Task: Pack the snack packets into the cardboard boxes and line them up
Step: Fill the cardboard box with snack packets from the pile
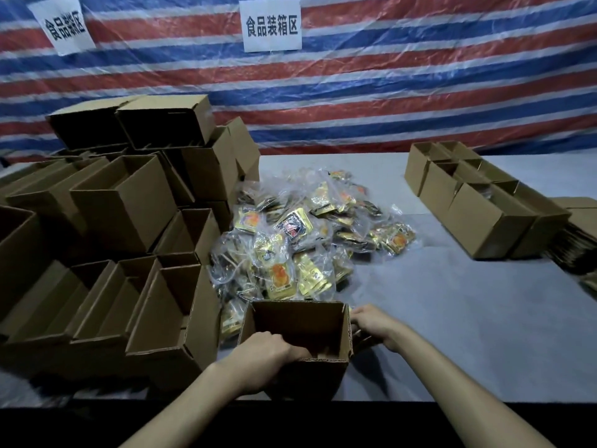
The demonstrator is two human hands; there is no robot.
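Many empty boxes (122, 202) were piled at the left of the tabletop (452, 302), some open side up and some lying on their side. Next to them, at the near edge, stood one open box (297, 324). Just behind it lay the heap of packets (300, 234) in clear bags, reaching its far wall. Well apart from the heap, at the right, a row of boxes (468, 202) stood close together in line. Something dark showed inside them, but I could not tell what.

As I judged it, the step in hand was to set a new box ready for filling. Its dark inside looked empty, and neither hand had a packet. The next move would call for one hand to let go and reach over the far wall to the heap. The bags looked slippery, so a firm pinch would be needed.

The left hand (268, 354) held the near rim, its fingers (298, 350) curled over the edge and into the box. The right hand (374, 324) was at the right wall, its fingers bent against the cardboard and the side flap. Whether they gripped it or only pressed, I could not tell.
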